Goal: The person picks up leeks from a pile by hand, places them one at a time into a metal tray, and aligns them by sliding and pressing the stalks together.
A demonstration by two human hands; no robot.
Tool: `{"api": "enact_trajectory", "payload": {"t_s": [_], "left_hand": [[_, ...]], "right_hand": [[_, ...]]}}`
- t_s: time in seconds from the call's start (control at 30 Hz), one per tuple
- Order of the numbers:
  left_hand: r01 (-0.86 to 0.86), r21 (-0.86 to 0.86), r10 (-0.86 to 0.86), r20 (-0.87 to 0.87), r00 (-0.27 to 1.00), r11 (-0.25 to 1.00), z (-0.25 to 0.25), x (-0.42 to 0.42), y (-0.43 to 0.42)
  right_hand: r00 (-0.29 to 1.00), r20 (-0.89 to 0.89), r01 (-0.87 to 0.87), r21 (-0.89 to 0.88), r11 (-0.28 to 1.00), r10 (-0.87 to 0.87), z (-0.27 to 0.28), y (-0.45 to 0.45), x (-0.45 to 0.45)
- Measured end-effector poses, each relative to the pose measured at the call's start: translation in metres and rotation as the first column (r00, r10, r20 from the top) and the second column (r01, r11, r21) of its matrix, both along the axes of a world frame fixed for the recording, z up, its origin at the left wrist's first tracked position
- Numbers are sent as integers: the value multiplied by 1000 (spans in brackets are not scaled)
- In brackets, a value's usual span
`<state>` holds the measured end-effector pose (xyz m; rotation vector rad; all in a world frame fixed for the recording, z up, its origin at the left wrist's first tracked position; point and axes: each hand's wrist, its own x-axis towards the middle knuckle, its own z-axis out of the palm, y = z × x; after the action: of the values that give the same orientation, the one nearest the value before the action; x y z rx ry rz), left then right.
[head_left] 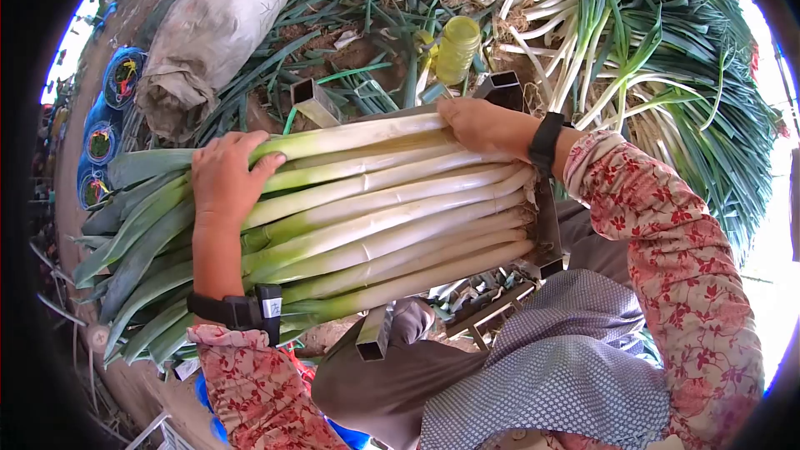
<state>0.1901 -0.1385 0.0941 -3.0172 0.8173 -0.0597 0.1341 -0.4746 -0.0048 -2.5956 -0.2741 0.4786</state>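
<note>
Several leeks (392, 208) lie side by side on a metal frame (375, 333), white root ends to the right and green leaves to the left. My left hand (229, 171) is wrapped over the green part of the topmost leek (358, 134), with the thumb pressed on it. Around the root end of that same leek, at the upper right of the bundle, my right hand (479, 125) is closed. The roots of the other leeks sit against an upright metal plate (547, 225).
A large heap of leeks (667, 58) fills the upper right. Behind the frame stands a yellow-green plastic bottle (457, 50) among loose leaves. A stuffed whitish sack (221, 33) lies at the upper left, beside blue rolls (100, 142). Square metal posts (315, 102) stick up at the frame's far side.
</note>
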Motion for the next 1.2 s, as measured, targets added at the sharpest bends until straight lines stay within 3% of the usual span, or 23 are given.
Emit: {"api": "enact_trajectory", "payload": {"t_s": [0.07, 0.27, 0.37, 0.47, 0.57, 0.6, 0.7, 0.73, 0.77, 0.83, 0.93, 1.03, 1.1, 1.2], "left_hand": [[46, -24, -45, 41, 998, 999, -2, 2, 2], [13, -4, -13, 3, 1000, 1000, 5, 5, -3], [43, -12, -42, 46, 998, 999, -5, 7, 0], [19, 16, -20, 74, 997, 1000, -11, 8, 2], [-11, -5, 11, 49, 999, 1000, -13, 8, -2], [-17, -21, 18, 38, 999, 1000, -14, 9, -4], [48, -27, -47, 49, 998, 998, -11, 12, 4], [41, -30, -40, 37, 999, 999, -14, 15, 10], [-7, 43, 5, 39, 999, 999, -5, 10, 6], [-181, 48, 179, 38, 983, 982, -2, 20, 16], [-379, 420, 459, -104, 882, 825, 50, 42, 31], [-513, 334, 539, 16, 842, 791, 56, 53, 78], [-572, 236, 588, 6, 809, 785, 57, 44, 109], [-583, 179, 573, 109, 812, 793, 40, 37, 171]], "right_hand": [[995, -87, -53, -62, 997, 47, 9, -1, 3], [992, 126, -33, 82, 996, 22, -1, -8, -7], [990, 141, -5, -1, 1000, 5, -7, -2, -5], [996, -69, -57, -22, 998, 55, 10, 2, 2], [990, -95, -114, -109, 988, 103, 21, 5, 5], [989, 62, -121, -166, 979, 133, 3, 5, 7], [920, 52, -342, -379, 860, 389, -9, 3, 15], [961, 85, -228, -296, 928, 263, -2, 7, 14], [986, 99, -108, -207, 972, 131, 5, 9, 8], [967, 191, -135, -185, 973, 170, 7, 8, 5], [989, 88, -97, -228, 969, 120, 27, 15, 1], [983, 147, -72, -226, 971, 107, 14, 12, 2], [979, 155, -100, -197, 975, 132, 5, 7, 4], [965, 209, -124, -170, 978, 159, 3, 6, 2]]}}
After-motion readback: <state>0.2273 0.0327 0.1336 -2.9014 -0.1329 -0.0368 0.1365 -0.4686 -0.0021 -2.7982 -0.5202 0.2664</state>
